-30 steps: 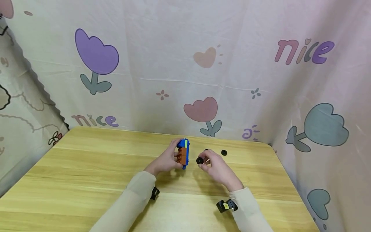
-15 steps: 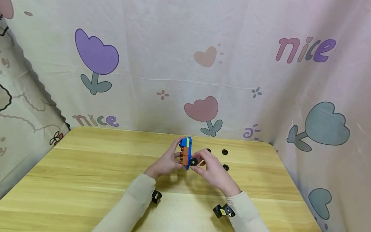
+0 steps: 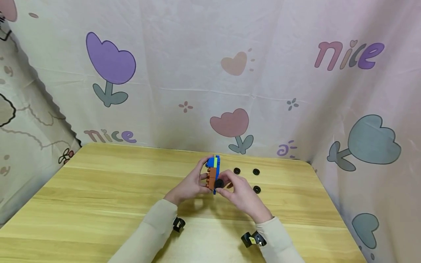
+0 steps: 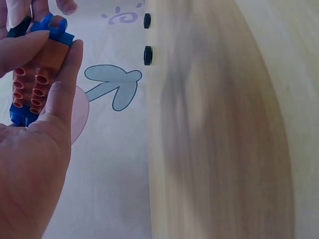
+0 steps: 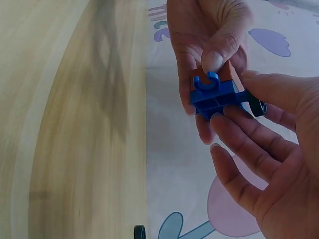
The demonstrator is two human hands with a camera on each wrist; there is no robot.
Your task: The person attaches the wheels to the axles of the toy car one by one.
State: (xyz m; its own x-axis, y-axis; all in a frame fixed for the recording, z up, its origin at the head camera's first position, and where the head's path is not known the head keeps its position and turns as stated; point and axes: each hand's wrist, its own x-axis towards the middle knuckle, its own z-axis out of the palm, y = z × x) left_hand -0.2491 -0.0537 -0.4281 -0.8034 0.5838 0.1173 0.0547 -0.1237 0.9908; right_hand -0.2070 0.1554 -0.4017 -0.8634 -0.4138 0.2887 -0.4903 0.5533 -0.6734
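- The left hand (image 3: 190,185) grips a small toy vehicle of orange and blue plastic bricks (image 3: 212,173), thumb and fingers on opposite sides, raised above the pale wood-grain bench (image 3: 115,190).
- The right hand (image 3: 242,190) meets it from the other side, thumb and fingers pinching a round black wheel (image 3: 218,183) against the vehicle's blue base.
- Done, as far as shows: the brick body is together, with a curved blue plastic hook (image 5: 215,77) at the end nearest the person.
- In hand, it seems: fitting that wheel; whether it is seated cannot be told.
- Apparently left: three loose black wheels, one just beyond the right fingers (image 3: 236,171), one farther out (image 3: 256,171), one just outside the right hand (image 3: 257,189).
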